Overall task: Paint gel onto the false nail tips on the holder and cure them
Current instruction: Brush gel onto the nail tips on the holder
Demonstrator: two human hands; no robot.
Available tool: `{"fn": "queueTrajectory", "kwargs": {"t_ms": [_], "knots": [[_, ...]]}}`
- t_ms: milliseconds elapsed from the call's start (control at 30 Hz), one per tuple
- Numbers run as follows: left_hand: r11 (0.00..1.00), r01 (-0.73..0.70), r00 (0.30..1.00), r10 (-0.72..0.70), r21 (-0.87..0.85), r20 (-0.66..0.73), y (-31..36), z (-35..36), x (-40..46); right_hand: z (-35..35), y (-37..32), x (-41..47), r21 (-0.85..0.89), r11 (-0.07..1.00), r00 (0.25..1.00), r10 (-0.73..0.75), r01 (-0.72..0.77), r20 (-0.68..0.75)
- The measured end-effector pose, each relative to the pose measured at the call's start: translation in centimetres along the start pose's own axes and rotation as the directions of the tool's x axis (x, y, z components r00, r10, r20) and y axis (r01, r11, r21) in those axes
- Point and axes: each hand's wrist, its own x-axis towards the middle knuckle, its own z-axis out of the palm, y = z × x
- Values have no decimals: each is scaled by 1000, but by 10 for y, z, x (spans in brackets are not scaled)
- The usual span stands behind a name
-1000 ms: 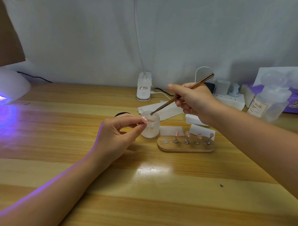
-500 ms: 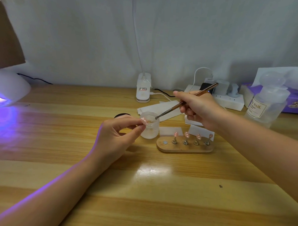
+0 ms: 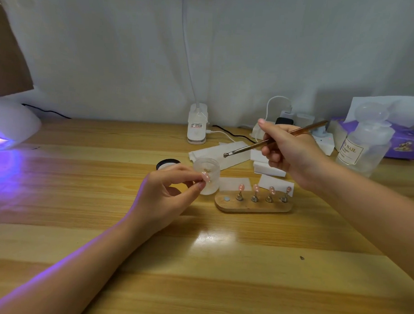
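At far left a white curing lamp [image 3: 12, 126] sits on the wooden table [image 3: 106, 200], throwing purple light across the boards. Left of centre the left hand [image 3: 167, 195] hovers over the table, thumb and forefinger pinching one pink nail tip [image 3: 205, 177] on its small stand, held just in front of a frosted gel jar [image 3: 206, 175]. Black jar lid [image 3: 168, 163] lies just behind that hand. Farther back, by the wall, a white clip lamp base [image 3: 197, 127] with a cable. Right of the jar, the wooden holder [image 3: 253, 204] lies flat with one bare metal disc at its left end and four metal stands, each carrying a pink tip [image 3: 241, 188]. White wipes [image 3: 215, 152] lie behind the jar and holder. Above these the right hand [image 3: 288, 150] grips a copper-coloured brush [image 3: 272, 140], fingers curled round the handle, bristle end pointing left and down, above the jar but clear of it. Behind it a white power strip [image 3: 319, 142] with plugs. Far right: a clear pump bottle [image 3: 363, 146] labelled NAIL, and a purple tissue box [image 3: 406, 145] behind it.
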Motion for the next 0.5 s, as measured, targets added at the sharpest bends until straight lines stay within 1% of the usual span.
{"fn": "queueTrajectory", "kwargs": {"t_ms": [100,200,267,300,400,500], "knots": [[999,-54,998,54,1,43,3,3,-1,-1,0,-11,64,998,1000,-15,15,-8],[996,-89,993,90,-15,71,8,10,-3,-3,4,-29,112,991,996,-79,75,28],[996,-90,991,92,-20,97,10,13,-4,-4,9,-43,57,983,982,-176,173,65],[996,-85,990,87,-18,109,9,15,-5,-5,14,-51,15,969,966,-248,248,77],[999,-54,988,51,11,149,6,17,-6,-5,34,-69,-100,877,882,-466,471,68],[997,-55,981,43,60,190,4,18,-6,-5,52,-78,-134,833,841,-541,537,5]]}}
